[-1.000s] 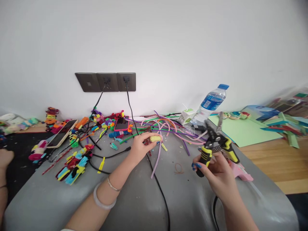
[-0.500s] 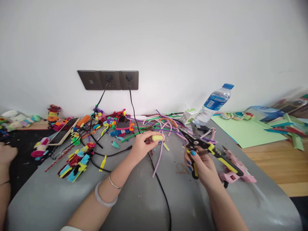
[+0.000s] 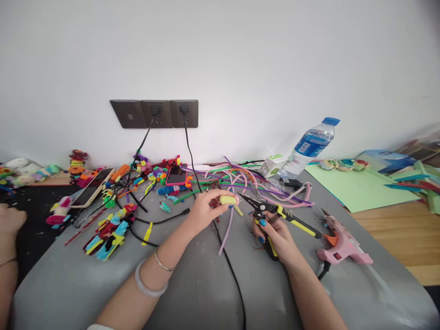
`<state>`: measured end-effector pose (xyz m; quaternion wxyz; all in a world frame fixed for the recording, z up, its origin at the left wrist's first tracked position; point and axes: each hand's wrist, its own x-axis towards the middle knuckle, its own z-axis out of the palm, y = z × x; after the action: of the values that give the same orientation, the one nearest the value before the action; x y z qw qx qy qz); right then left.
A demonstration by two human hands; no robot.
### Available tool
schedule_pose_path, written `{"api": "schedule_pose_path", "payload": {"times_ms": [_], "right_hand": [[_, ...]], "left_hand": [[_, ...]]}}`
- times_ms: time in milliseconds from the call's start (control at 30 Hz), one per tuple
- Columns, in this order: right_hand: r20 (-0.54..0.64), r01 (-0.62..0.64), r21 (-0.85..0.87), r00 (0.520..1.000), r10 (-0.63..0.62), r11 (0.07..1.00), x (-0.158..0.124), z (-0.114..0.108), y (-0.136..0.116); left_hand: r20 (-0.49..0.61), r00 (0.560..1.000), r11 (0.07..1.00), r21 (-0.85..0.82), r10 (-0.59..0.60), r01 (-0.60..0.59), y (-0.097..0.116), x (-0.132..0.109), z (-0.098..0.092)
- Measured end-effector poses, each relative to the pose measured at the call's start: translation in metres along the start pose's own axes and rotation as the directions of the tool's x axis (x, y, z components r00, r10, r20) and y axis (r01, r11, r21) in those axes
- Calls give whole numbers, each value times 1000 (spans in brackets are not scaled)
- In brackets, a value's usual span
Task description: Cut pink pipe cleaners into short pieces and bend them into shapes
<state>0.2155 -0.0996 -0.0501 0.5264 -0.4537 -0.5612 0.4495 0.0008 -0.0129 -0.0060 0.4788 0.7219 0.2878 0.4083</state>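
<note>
- The person's left hand (image 3: 206, 208) pinches a small yellow piece (image 3: 227, 200) between thumb and fingers, above the middle of the grey tabletop (image 3: 192, 284), toward its far edge.
- The right hand (image 3: 277, 238) grips yellow-and-black pliers (image 3: 264, 207), handles spread and jaws apart; the tip points at the yellow piece, just beside it, though contact cannot be told.
- A lavender strip (image 3: 226, 233) slants down below the yellow piece; whether the two are joined is unclear.
- Tangled fuzzy stems (image 3: 245, 178) lie along the far edge, with a drink carton (image 3: 272, 166) and a tilted water bottle (image 3: 311, 145) near the wall.
- A pink glue gun (image 3: 343, 247) lies near the right edge; a light-green sheet (image 3: 350, 188) covers the far right corner.
- Toward the left edge lies a multicoloured fuzzy figure (image 3: 110, 233).
- Another person's hand (image 3: 12, 222) rests beyond the left edge, well apart.
</note>
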Motion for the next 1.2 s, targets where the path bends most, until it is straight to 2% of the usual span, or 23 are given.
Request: {"api": "schedule_pose_path", "payload": {"times_ms": [200,400,767,1200], "right_hand": [[54,30,-128,998,-23,991,1,-1,-2],[75,64,-251,996,-47,966,2,0,-6],[89,90,-298,994,-66,950,2,-1,-8],[78,78,-263,995,-59,962,0,-1,-8]], "left_hand": [[-10,1000,1000,20,22,-22,-5,0,-3],[-11,999,994,108,35,-34,-3,1,-7],[-27,999,994,108,20,-17,4,1,-8],[-46,998,996,85,36,-32,2,1,-7]]}}
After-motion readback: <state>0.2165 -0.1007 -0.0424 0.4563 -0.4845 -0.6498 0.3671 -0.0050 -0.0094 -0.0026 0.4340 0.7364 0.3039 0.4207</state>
